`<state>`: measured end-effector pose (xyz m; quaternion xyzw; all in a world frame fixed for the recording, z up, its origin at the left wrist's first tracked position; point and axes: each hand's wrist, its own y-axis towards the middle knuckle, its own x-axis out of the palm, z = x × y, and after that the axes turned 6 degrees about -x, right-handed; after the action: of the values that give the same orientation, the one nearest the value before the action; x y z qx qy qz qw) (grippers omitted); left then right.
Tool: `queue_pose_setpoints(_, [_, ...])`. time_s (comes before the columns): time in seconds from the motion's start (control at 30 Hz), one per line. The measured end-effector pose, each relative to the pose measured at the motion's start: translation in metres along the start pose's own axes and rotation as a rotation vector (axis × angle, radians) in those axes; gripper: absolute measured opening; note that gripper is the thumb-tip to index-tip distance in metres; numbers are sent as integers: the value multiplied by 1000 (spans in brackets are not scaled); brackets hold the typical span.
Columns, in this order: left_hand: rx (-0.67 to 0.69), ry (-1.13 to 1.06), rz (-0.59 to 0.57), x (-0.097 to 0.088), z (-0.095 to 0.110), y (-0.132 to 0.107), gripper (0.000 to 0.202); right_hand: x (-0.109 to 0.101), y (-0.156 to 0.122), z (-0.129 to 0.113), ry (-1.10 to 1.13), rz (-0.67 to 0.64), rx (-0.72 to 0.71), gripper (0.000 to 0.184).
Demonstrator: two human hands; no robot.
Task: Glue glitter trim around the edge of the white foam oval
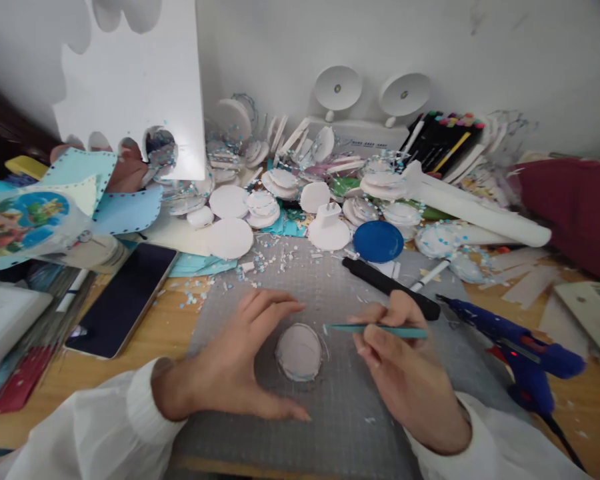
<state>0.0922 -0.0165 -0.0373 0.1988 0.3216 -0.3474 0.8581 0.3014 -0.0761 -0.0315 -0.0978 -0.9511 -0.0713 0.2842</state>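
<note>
A small round whitish disc (299,353) with a thin rim lies on the grey cutting mat (350,427). My left hand (240,360) curves around its left side, thumb and fingers spread apart, not visibly gripping it. To the disc's right, my right hand (405,360) pinches a slim teal pair of tweezers (380,330) held level. The tips point left toward the disc, and a thin pale strand (325,340) shows beneath them; whether they grip it I cannot tell.
A blue glue gun (520,347) with a red light lies on the right. Behind the hands are a black cylindrical tool (390,288), a blue lid (378,241) and piled white discs (233,238). A phone (123,300) rests on the left; white and blue scraps (265,260) are scattered.
</note>
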Motion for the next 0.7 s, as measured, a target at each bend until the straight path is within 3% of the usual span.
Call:
queue_pose_setpoints(0.17, [66, -344, 157, -1, 1, -6, 28, 0, -15, 4, -555, -99, -454, 32])
queue_pose_setpoints(0.33, [56, -446, 218, 4, 0, -6, 19, -1, -18, 6, -705, -248, -645, 37])
queue_pose_setpoints(0.47, [48, -468, 239, 7, 2, -5, 15, 1, -16, 6, -716, -325, -669, 38])
queue_pose_setpoints(0.7, [12, -519, 228, 8, 5, -4, 12, 4, -25, 6, -653, -185, -465, 39])
